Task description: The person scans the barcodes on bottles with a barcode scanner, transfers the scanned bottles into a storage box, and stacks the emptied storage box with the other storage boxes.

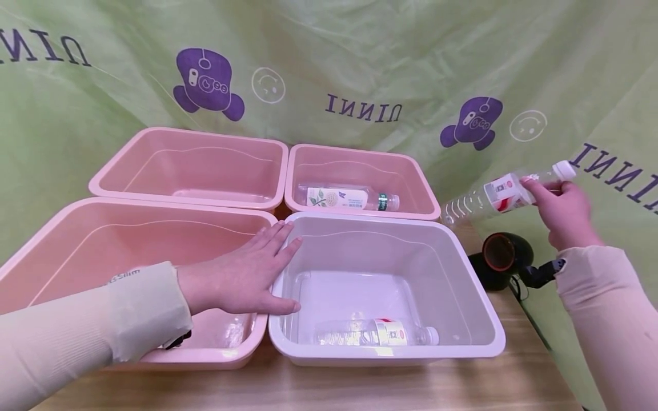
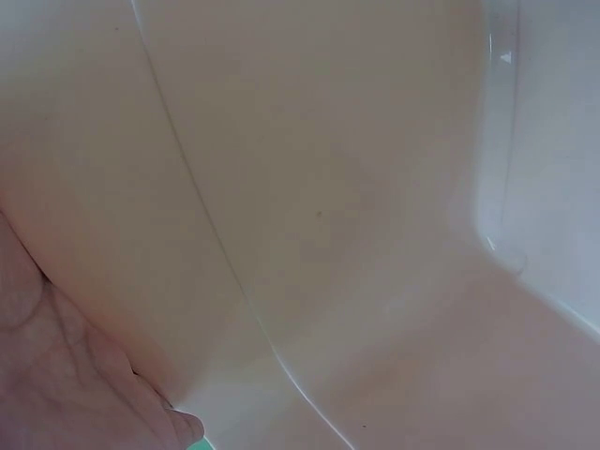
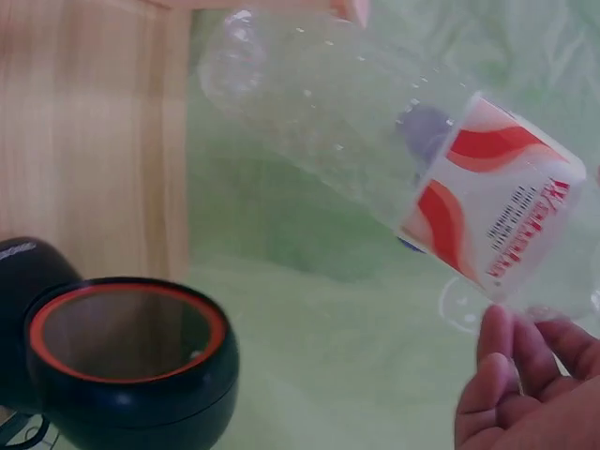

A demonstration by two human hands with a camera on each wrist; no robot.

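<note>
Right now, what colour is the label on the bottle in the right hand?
White with red swooshes on the bottle held by the right hand; clearest in the right wrist view.

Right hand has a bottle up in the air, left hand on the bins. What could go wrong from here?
1. The right hand grips the clear bottle only near its capped end, with the long body tilted out unsupported; it could slip or swing.
2. The black device sits below the bottle, so a drop might strike it.
3. The left hand rests flat across the white bin rim and could block or nudge it.
</note>
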